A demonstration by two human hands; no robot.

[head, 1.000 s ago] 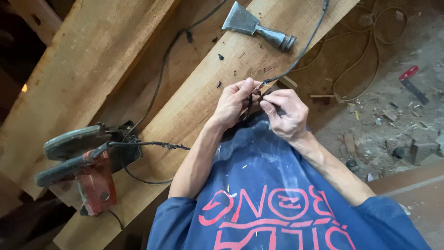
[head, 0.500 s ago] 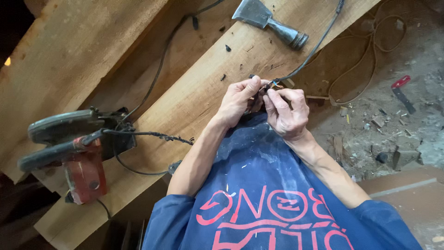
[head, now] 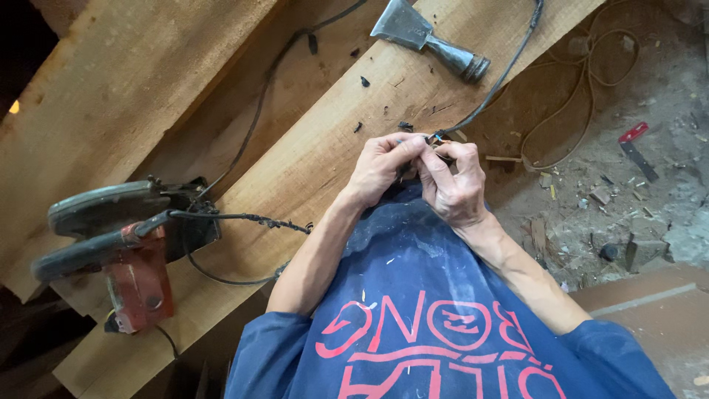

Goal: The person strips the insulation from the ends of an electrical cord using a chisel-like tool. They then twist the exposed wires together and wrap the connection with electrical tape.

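My left hand (head: 382, 164) and my right hand (head: 452, 181) meet fingertip to fingertip over a thick wooden beam (head: 310, 170). Both pinch the end of a dark electric cable (head: 496, 80) that runs away up and to the right across the beam. What the fingertips do to the cable end is hidden by the fingers. Small dark bits of cable sheath (head: 363, 81) lie on the wood just beyond the hands. My blue shirt (head: 413, 318) fills the bottom of the view.
A hatchet (head: 428, 41) lies on the beam beyond the hands. A red circular saw (head: 122, 244) with a twisted cord (head: 251, 219) rests at the left. A second beam (head: 125, 96) lies at upper left. Rubble, a cord loop (head: 572, 96) and a red-handled tool (head: 635, 144) cover the floor at right.
The view has shifted slightly, with the saw sliding left then back. Both hands stay together on the cable end with small finger movements.
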